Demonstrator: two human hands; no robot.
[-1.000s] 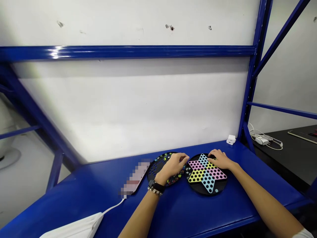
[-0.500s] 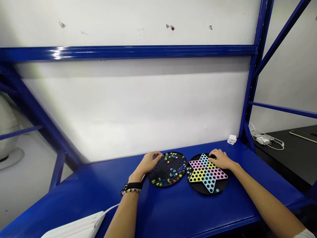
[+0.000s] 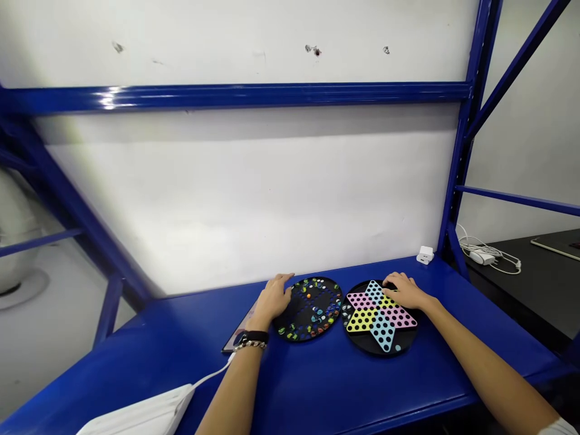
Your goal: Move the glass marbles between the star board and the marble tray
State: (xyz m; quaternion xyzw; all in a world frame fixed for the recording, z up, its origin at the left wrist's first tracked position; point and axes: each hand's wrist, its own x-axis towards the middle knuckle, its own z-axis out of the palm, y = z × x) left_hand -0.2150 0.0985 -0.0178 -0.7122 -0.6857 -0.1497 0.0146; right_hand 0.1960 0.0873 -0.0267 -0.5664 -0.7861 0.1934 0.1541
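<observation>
Over the left rim of a round black tray (image 3: 296, 338) hovers or rests my left hand (image 3: 273, 297), with its index finger stretched out and the thumb apart; I see nothing held. Colourful glass marbles (image 3: 319, 314) lie in that tray, most of them along its edge, with an orange bead (image 3: 309, 296) near the middle. My right hand (image 3: 405, 291) lies on the upper right part of a round Chinese checkers board (image 3: 380, 317), its thumb and fingers apart. This board carries a pink, yellow and blue star full of holes. Clear marbles (image 3: 347, 314) show at its left side.
Partly behind my left wrist lies a flat dark-edged panel (image 3: 236, 334), with a white cable (image 3: 212, 376) near it. A white box-like device (image 3: 140, 414) sits front left. White plug adapters (image 3: 425, 255) stand at the back right, beside the blue frame (image 3: 448, 199).
My left hand has shifted slightly right and its index finger has straightened. More of the flat panel shows beside its wrist. The right hand and both round boards have stayed in place.
</observation>
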